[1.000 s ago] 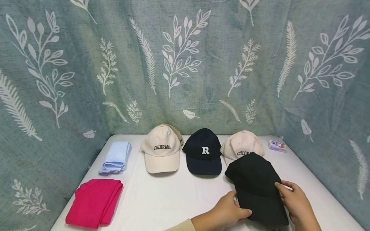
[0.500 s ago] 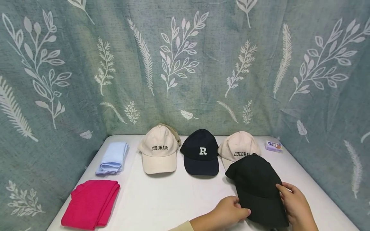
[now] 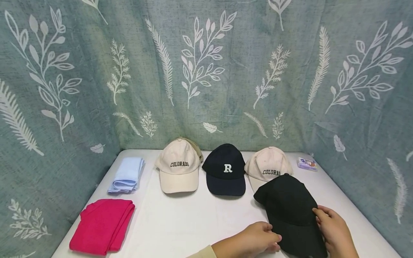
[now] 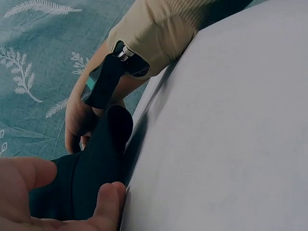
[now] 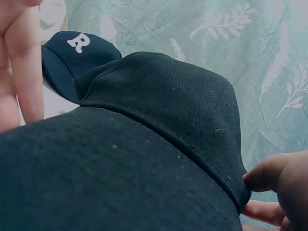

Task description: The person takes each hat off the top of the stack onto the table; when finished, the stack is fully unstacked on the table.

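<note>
Fingers of the right hand (image 3: pixel 336 229) pinch the black cap (image 3: pixel 288 204), the left hand (image 3: pixel 255 237) loosely spread at its brim (image 3: pixel 300 237).

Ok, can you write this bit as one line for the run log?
bare right hand: pinches side of black fabric cap | bare left hand: beside its curved brim | behind: pale beige COLORADO cap, partly hidden

Left fingers (image 5: pixel 28 72) straight — right fingers (image 5: pixel 262 210) pinched
</note>
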Demonstrator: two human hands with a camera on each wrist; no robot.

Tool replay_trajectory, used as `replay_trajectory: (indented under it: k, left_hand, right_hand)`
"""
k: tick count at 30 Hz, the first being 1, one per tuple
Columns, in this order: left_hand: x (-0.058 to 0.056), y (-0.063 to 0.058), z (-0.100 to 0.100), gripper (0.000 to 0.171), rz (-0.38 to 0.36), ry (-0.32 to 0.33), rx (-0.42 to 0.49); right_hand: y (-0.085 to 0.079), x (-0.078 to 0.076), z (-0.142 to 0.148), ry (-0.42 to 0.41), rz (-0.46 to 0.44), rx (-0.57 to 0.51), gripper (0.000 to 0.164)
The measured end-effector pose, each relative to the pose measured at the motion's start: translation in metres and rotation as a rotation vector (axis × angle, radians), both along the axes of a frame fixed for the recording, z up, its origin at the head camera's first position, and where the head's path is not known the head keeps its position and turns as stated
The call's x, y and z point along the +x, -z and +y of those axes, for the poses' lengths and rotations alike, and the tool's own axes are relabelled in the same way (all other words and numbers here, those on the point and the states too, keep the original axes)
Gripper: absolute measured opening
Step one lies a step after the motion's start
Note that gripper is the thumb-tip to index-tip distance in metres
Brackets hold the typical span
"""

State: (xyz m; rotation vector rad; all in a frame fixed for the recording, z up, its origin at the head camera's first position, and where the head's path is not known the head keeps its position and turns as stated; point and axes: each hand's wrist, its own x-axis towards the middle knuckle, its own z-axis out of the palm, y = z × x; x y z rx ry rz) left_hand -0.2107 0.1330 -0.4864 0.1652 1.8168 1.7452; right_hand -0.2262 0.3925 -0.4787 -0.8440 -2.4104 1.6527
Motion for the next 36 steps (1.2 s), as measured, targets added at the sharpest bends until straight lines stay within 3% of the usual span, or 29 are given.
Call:
replay_trajectory:
  k: [9,15,21,26,30,36]
  left_hand:
    - [-0.007,0.005,0.001,0.046,-0.042,0.026,0.041]
    - [-0.01,0.006,0.002,0.046,-0.095,0.034,0.031]
    - [-0.012,0.004,0.0,0.046,-0.119,0.042,0.041]
    - [-0.014,0.0,-0.002,0.049,-0.129,0.062,0.042]
    - [-0.013,0.0,-0.002,0.049,-0.117,0.057,0.059]
    - [-0.011,0.005,-0.011,0.046,-0.073,0.028,0.085]
  right_hand:
    - [0.003,-0.006,0.0,0.033,0.064,-0.005,0.059]
    - [0.003,-0.007,-0.002,0.043,0.054,0.036,0.059]
    - [0.001,-0.006,-0.004,0.09,0.129,-0.077,0.059]
    - [-0.002,-0.006,-0.006,0.092,0.162,-0.096,0.058]
    - [-0.005,-0.004,-0.005,0.159,0.22,-0.18,0.051]
    - [-0.009,0.003,-0.006,0.283,0.414,-0.446,0.02]
